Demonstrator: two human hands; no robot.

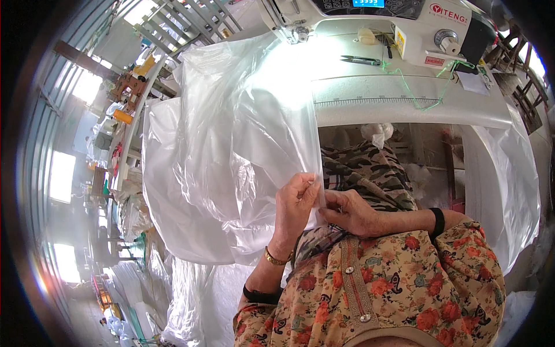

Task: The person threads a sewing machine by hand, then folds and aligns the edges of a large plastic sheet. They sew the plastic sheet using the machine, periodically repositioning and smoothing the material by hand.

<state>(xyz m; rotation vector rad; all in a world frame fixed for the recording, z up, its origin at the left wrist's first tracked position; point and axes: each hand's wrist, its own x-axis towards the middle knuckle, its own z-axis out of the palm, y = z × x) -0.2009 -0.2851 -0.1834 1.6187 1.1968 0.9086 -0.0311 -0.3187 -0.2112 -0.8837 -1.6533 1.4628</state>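
A large sheet of shiny, translucent white plastic [225,156] hangs over the front of the sewing table, its far end lying by the needle area of a white sewing machine [370,23]. My left hand [298,202] pinches the sheet's right edge, thumb and fingers pressed together. Just beside it, my right hand [350,211] is closed on the same edge, fingertips close to the left ones. Both hands are low, near my lap. The needle area [300,34] is partly lost in the lamp's glare.
Thread snips [361,60] and green thread [407,87] lie on the machine bed [404,113] at the right. More white plastic [503,185] drapes off its right end. Further plastic [202,301] is heaped at lower left. A metal rack [185,20] stands behind.
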